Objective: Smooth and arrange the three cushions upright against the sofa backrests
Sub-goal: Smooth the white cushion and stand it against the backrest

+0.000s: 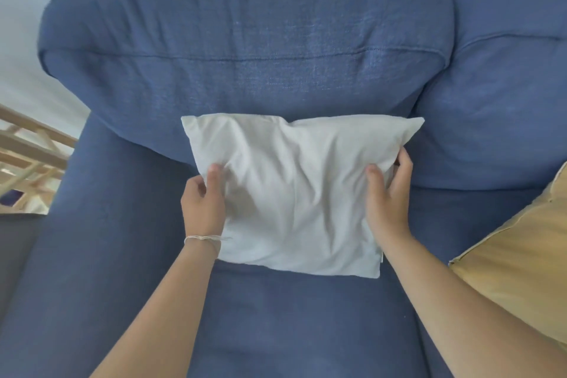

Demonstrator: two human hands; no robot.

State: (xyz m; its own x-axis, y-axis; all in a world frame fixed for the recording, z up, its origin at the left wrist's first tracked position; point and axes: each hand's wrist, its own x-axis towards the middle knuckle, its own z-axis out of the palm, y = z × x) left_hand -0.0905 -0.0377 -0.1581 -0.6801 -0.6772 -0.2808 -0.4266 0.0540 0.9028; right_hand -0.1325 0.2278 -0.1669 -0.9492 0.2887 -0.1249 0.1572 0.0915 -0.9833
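Observation:
A white cushion (294, 193) leans against the blue sofa backrest (245, 49), its lower edge on the seat and its cover creased. My left hand (204, 199) grips its left side, thumb on the front. On its right side my right hand (388, 193) holds the edge, fingers wrapped behind. A mustard-yellow cushion (521, 252) lies on the seat at the right, partly out of frame. No third cushion is in view.
The blue seat (276, 316) stretches toward me below the white cushion. A second backrest cushion (506, 86) stands at the right. The sofa's left armrest (101, 193) borders a wooden lattice piece of furniture (30, 163) by the pale wall.

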